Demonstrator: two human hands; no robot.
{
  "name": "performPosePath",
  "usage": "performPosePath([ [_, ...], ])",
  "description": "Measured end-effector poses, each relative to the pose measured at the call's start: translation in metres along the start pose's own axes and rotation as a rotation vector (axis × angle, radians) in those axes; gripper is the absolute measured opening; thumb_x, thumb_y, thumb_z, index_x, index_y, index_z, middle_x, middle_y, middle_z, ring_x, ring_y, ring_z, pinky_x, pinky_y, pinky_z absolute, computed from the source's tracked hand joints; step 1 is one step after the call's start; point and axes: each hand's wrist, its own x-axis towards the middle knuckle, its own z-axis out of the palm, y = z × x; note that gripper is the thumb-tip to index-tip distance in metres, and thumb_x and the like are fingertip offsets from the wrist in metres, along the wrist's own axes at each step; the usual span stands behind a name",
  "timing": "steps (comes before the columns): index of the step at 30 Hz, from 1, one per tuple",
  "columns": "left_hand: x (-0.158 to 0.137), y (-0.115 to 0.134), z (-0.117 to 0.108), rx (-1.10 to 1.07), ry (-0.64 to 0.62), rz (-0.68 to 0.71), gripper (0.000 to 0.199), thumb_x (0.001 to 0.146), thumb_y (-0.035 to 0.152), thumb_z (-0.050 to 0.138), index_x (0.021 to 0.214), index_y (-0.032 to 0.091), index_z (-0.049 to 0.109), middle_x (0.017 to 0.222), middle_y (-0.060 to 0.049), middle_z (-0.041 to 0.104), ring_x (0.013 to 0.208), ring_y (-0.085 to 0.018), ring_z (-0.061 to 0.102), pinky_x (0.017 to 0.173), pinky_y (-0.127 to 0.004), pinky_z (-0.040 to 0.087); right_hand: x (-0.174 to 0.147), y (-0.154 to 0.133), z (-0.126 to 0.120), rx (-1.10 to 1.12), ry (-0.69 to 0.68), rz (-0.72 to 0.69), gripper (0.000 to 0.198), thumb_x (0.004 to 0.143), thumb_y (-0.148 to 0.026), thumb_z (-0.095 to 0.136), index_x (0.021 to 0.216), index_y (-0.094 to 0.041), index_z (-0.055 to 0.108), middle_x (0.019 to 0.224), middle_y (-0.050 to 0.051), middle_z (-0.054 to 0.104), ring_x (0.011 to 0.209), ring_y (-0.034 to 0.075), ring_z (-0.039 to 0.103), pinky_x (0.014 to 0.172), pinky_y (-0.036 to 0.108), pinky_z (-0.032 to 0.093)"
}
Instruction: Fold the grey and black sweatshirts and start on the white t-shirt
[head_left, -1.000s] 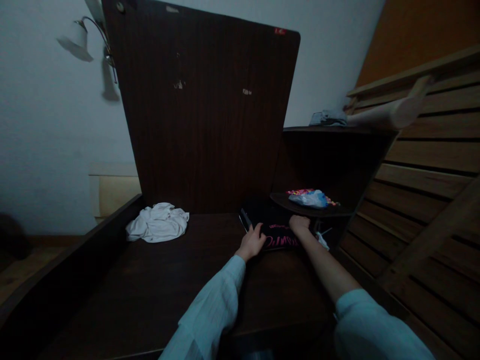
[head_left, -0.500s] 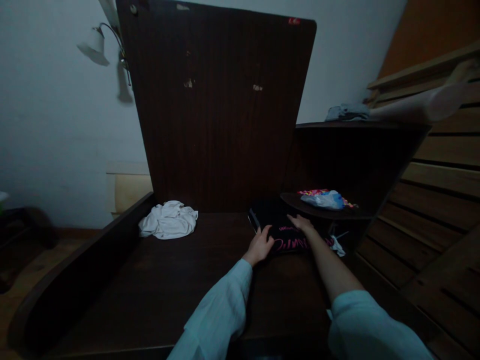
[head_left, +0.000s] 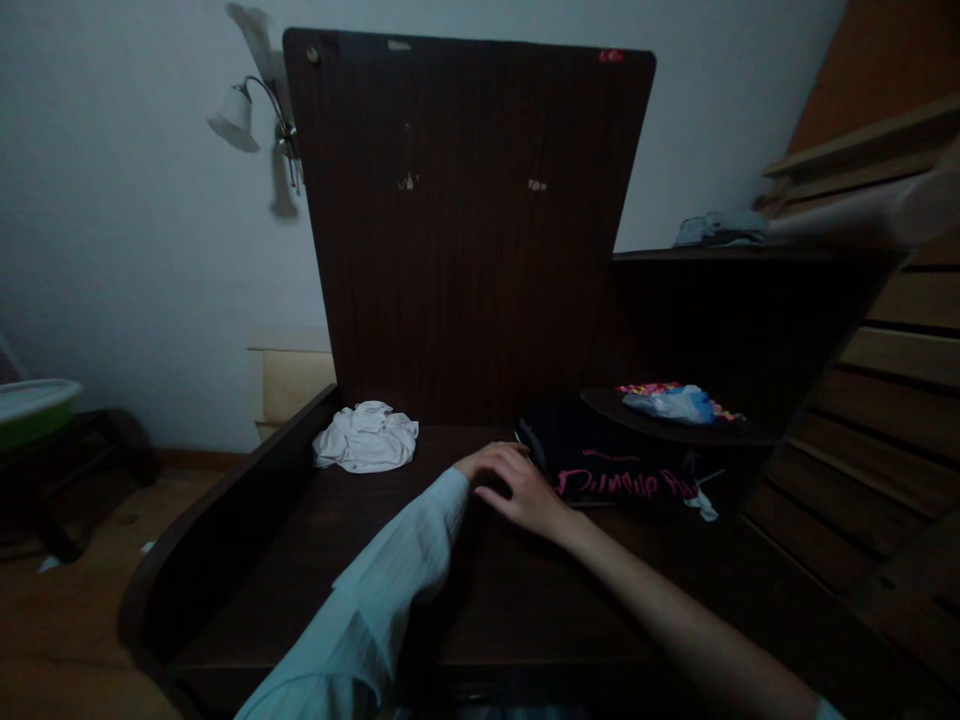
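My right hand reaches across to the left, its thumb apart from its curved fingers. The fingers lie over or against my left hand, just past the pale sleeve cuff; whether they press on it I cannot tell. The fingers of my left hand are mostly hidden behind the right one. Just beyond both hands, a black folded cloth item with pink lettering lies flat on the dark wooden desk. I see nothing held in the right hand.
A crumpled white cloth lies at the desk's left side. On a low shelf at right rests a blue-white plastic bag. A raised side board edges the desk. A green basin stands far left.
Both hands have left the black folded item. My right hand has crossed leftward onto my left hand, which has also moved left. The view has swung a little left.
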Motion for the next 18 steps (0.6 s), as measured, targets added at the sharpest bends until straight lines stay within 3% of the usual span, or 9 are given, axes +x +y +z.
performPosePath([
  [3, -0.015, -0.021, -0.043, 0.129, 0.054, -0.166, 0.028, 0.069, 0.015, 0.05, 0.093, 0.014, 0.065, 0.098, -0.006, 0.066, 0.092, -0.019, 0.058, 0.082, -0.026, 0.043, 0.012, -0.057, 0.036, 0.181, -0.057, -0.193, 0.026, 0.074, -0.035, 0.059, 0.095, -0.019, 0.057, 0.093, 0.006, 0.057, 0.088, 0.018, 0.052, 0.078, 0.031, 0.043],
  [6, -0.036, -0.046, -0.082, 0.2, 0.173, -0.291, 0.026, 0.068, 0.012, 0.048, 0.086, 0.013, 0.066, 0.095, -0.007, 0.067, 0.091, -0.02, 0.059, 0.081, -0.028, 0.043, 0.025, -0.092, 0.066, 0.273, 0.031, -0.091, 0.011, 0.082, -0.019, 0.046, 0.083, -0.019, 0.058, 0.085, 0.004, 0.056, 0.081, 0.015, 0.051, 0.074, 0.027, 0.043],
  [10, -0.064, -0.078, -0.114, 0.233, 0.348, -0.422, 0.023, 0.067, 0.009, 0.046, 0.079, 0.012, 0.066, 0.089, -0.009, 0.068, 0.087, -0.02, 0.06, 0.078, -0.026, 0.044, 0.042, -0.112, 0.082, 0.488, -0.051, 0.051, 0.008, 0.077, -0.011, 0.051, 0.073, -0.019, 0.052, 0.077, 0.001, 0.054, 0.078, 0.013, 0.05, 0.074, 0.025, 0.041],
  [14, -0.081, -0.104, -0.132, 0.214, 0.53, -0.51, 0.023, 0.071, 0.011, 0.044, 0.08, 0.012, 0.065, 0.085, -0.008, 0.068, 0.08, -0.017, 0.062, 0.071, -0.024, 0.046, 0.042, -0.135, 0.076, 0.774, -0.337, 0.102, 0.011, 0.073, -0.012, 0.056, 0.069, -0.018, 0.049, 0.072, -0.003, 0.051, 0.071, 0.01, 0.049, 0.069, 0.02, 0.041],
  [18, -0.096, -0.119, -0.139, 0.205, 0.709, -0.576, 0.031, 0.078, 0.015, 0.035, 0.097, 0.009, 0.059, 0.092, -0.011, 0.065, 0.082, -0.018, 0.062, 0.071, -0.027, 0.046, 0.03, -0.163, 0.065, 0.972, -0.751, -0.163, 0.01, 0.074, -0.026, 0.058, 0.074, -0.018, 0.051, 0.078, -0.002, 0.053, 0.074, 0.008, 0.051, 0.069, 0.014, 0.04],
])
